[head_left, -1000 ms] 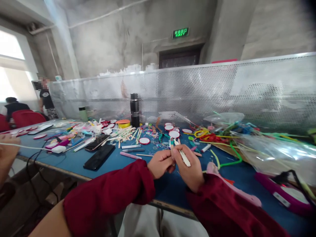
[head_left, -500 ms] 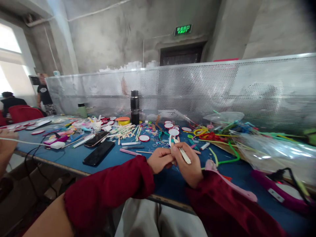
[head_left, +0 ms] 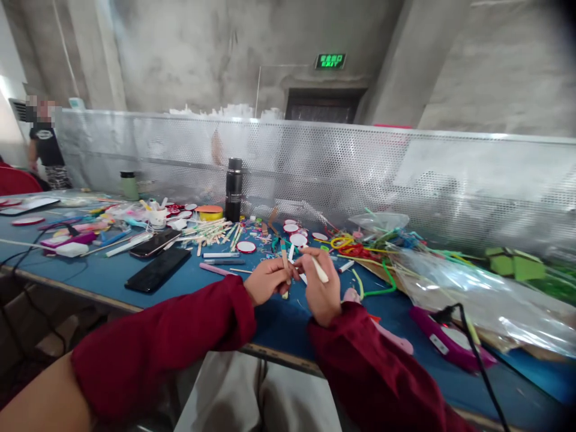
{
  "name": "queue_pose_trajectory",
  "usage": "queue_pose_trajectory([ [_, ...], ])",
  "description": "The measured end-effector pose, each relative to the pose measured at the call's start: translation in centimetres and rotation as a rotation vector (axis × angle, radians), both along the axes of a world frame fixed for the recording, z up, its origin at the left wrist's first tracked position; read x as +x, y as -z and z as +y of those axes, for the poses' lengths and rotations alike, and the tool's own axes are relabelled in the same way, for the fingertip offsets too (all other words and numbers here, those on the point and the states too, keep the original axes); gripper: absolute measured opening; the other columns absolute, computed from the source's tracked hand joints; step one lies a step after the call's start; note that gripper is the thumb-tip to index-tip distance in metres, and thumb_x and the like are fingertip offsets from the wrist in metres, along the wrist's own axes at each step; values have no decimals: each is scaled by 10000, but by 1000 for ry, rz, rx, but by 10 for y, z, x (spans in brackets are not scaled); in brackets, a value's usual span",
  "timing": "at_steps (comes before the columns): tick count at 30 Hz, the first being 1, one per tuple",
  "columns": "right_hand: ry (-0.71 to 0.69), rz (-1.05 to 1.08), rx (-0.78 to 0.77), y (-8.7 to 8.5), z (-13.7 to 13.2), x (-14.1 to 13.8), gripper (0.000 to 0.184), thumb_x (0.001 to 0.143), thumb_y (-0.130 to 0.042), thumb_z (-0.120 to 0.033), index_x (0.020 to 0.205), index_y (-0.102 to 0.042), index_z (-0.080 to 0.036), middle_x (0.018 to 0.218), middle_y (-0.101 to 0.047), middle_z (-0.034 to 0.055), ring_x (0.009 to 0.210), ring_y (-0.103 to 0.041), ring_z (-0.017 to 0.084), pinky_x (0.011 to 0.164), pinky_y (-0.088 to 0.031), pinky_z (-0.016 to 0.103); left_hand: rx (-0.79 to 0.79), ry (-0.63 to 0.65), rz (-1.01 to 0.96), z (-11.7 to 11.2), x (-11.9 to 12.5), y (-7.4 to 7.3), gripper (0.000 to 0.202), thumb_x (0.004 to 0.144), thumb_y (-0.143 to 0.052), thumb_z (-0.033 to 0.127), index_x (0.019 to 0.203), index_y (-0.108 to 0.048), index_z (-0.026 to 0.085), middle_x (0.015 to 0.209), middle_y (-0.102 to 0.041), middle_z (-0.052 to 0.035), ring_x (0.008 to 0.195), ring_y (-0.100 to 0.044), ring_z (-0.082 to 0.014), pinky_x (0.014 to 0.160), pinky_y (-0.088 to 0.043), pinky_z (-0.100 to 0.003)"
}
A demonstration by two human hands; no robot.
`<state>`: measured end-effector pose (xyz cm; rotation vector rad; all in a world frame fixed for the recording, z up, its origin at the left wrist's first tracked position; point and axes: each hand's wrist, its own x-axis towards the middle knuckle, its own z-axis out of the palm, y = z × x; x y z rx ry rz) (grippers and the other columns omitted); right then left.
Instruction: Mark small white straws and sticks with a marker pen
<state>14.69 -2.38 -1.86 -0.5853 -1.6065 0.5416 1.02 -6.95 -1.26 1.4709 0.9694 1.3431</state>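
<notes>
My left hand (head_left: 266, 281) is closed around a flat wooden craft stick (head_left: 284, 253), held upright between thumb and fingers; the stick's upper part looks greenish. Just to the right, my right hand (head_left: 326, 293) grips a white pen (head_left: 320, 270), whose thick end slants out over the hand. The pen's other end lies close to the stick, and I cannot tell whether it touches. Beyond the hands are round white discs with red rims, one of them a disc (head_left: 297, 240) right behind the stick.
Two phones, one a black phone (head_left: 157, 271), lie to the left. Craft sticks (head_left: 213, 235) are heaped near a black bottle (head_left: 233, 191). Pipe cleaners (head_left: 380, 285), clear plastic bags (head_left: 454, 294) and a purple corded device (head_left: 443, 342) occupy the right. A perforated metal screen (head_left: 315, 174) backs the table.
The view has turned to the right, so the table's things sit further left. My hands have drawn slightly apart, and the craft stick now shows more clearly in my left hand.
</notes>
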Motion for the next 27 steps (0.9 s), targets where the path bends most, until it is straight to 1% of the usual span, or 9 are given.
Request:
queue_pose_trajectory([
  [4,-30,217,-122,-17,5,-5,562,1003,-402,-610,1146,-713,-164,683,-597,4,592,-535,145,572,-441,286,4,-39,-55,8,-5,0,291,730,-625,436,774,-621,148,445,-481,51,397,-370,-66,439,-230,-218],
  [6,-51,248,-146,-23,8,-11,576,998,-405,-606,1109,-745,-154,682,-594,16,617,-541,151,585,-442,291,-14,-28,-59,13,-7,0,255,710,-622,405,753,-620,154,437,-495,47,383,-369,-66,431,-233,-219],
  [8,-59,286,-141,-26,12,-20,514,976,-464,-567,1063,-749,-149,736,-642,42,682,-581,165,651,-480,308,-23,-17,-66,19,-6,0,228,690,-629,383,729,-614,159,443,-520,37,383,-393,-70,428,-243,-222],
  [12,15,328,-160,-18,25,-37,440,897,-574,-541,1053,-699,-148,835,-664,49,726,-595,165,697,-506,313,11,-27,-162,33,5,1,329,713,-681,479,697,-557,175,450,-521,35,387,-387,-68,430,-229,-231],
  [16,84,318,-184,-2,34,-44,441,908,-554,-560,1070,-663,-164,930,-668,69,838,-624,186,765,-519,325,0,-46,-284,40,18,5,565,678,-739,698,769,-516,186,480,-412,91,396,-328,-51,444,-185,-236],
  [18,78,287,-198,5,34,-44,440,927,-532,-559,1078,-657,-165,940,-668,72,842,-628,190,780,-523,338,-23,-15,-263,40,20,9,626,640,-747,753,775,-513,188,467,-372,105,389,-306,-51,443,-187,-242],
  [22,63,233,-136,8,25,-42,347,900,-581,-481,1039,-678,-178,1003,-672,77,909,-631,196,844,-522,345,22,-47,-179,32,16,15,579,647,-796,668,803,-533,177,492,-434,94,409,-381,-61,437,-268,-237],
  [25,21,214,-176,2,16,-36,344,847,-654,-469,1021,-686,-174,908,-677,53,816,-627,189,768,-522,333,-10,-12,-162,25,14,13,563,654,-798,627,877,-533,182,505,-514,87,382,-428,-72,415,-303,-225],
  [27,-11,249,-206,-3,9,-29,355,889,-602,-499,972,-699,-168,828,-678,47,754,-629,188,702,-514,323,-38,42,-159,20,14,10,545,666,-784,610,888,-513,193,496,-550,77,368,-469,-84,398,-285,-211],
])
